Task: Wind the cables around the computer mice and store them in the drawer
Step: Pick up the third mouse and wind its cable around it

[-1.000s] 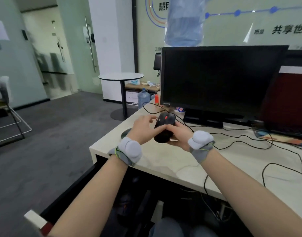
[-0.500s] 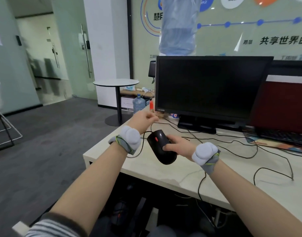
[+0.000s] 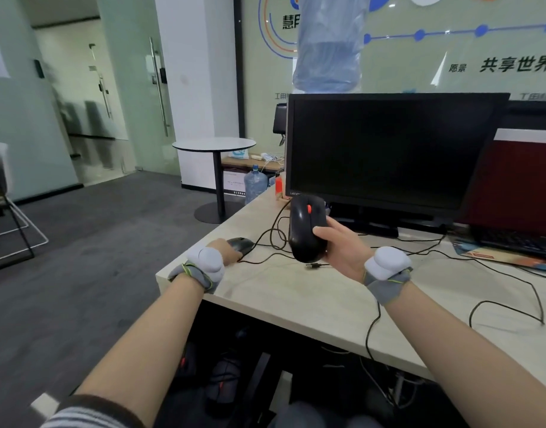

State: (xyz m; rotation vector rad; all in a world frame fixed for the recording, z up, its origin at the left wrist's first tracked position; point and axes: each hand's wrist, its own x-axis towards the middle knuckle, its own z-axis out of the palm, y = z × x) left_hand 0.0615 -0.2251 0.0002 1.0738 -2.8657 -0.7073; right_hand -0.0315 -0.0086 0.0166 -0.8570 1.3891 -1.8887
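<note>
Gripping the black mouse above the desk, the right hand waits; the left hand has dropped its cable onto a second mouse, grip hidden. Winding looks paused.

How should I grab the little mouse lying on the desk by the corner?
Take the second mouse by its two long sides, coming down from above. It lies flat on the desk, rounded back up, so thumb and fingers can pinch the sides. The left hand is already touching it.
</note>
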